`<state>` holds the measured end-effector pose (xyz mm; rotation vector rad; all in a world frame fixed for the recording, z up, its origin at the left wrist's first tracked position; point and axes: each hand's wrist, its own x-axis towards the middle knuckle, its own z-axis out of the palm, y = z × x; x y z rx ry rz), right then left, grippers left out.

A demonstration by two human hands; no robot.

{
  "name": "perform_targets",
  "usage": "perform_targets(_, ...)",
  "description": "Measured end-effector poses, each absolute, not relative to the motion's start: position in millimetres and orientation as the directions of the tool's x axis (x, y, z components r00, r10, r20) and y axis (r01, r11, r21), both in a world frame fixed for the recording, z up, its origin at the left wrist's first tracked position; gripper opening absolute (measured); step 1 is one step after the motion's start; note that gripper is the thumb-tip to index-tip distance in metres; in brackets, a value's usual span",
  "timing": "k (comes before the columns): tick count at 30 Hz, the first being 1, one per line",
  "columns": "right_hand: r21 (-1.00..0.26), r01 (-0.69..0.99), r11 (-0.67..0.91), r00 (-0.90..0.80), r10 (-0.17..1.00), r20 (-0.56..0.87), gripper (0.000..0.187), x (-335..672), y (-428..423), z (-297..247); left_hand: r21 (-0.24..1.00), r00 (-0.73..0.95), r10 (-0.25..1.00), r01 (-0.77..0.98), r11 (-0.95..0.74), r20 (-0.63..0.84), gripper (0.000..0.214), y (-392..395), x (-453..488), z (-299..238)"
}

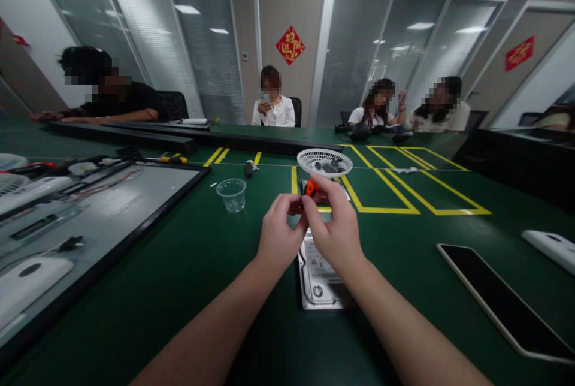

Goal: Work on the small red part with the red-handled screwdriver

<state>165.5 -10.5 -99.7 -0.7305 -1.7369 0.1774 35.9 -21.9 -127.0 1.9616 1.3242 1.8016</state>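
Both of my hands meet above the table in front of me. My right hand (pixel 336 218) pinches a small orange-and-black screwdriver (pixel 311 188) between thumb and fingers; it is seen nearly end-on and mostly covered. The fingers of my left hand (pixel 279 227) are closed at its lower end, where the detail is hidden. Below my hands a silver hard drive (pixel 318 296) lies flat on the table, label side up, partly covered by my right hand and wrist. Just beyond my fingers lies another item (pixel 342 189), mostly hidden.
A clear plastic cup (pixel 232 197) stands left of my hands. A white basket (pixel 324 153) with dark parts is beyond them. A large panel (pixel 148 194) with parts lies left, a phone (pixel 503 296) right. Several people sit across the green table (pixel 197 314).
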Motion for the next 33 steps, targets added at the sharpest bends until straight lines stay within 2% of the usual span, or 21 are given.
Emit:
perform_targets(5,-0.501,0.320,0.804,-0.145,0.564,0.813,0.041,165.2,-10.3,-100.4,0.648,-0.113,0.690,0.477,-0.594,0.715,0.016,-20.8,36.1,-128.2)
perform_targets(10,-0.466,0.378,0.800,-0.127,0.543,0.830,0.039,165.1,-9.2,-99.4,0.650,-0.140,0.680,0.482,-0.588,0.719,0.018,-20.2,36.5,-128.7)
perform_targets(16,-0.478,0.342,0.809,-0.167,0.553,0.816,0.046,164.7,-9.4,-101.2,0.669,-0.122,0.702,0.453,-0.589,0.702,0.015,-20.4,37.2,-130.2)
perform_targets(20,-0.457,0.372,0.808,-0.147,0.537,0.831,0.044,165.1,-8.9,-99.7,0.671,-0.157,0.691,0.460,-0.581,0.706,0.021,-19.7,36.6,-131.3)
perform_targets(26,-0.475,0.358,0.804,-0.155,0.553,0.819,0.045,164.8,-9.9,-99.1,0.661,-0.115,0.698,0.460,-0.593,0.707,0.013,-20.4,35.6,-129.1)
perform_targets(33,-0.448,0.382,0.808,-0.144,0.531,0.835,0.041,165.4,-8.8,-98.0,0.647,-0.146,0.674,0.483,-0.590,0.724,0.020,-20.6,36.4,-128.9)
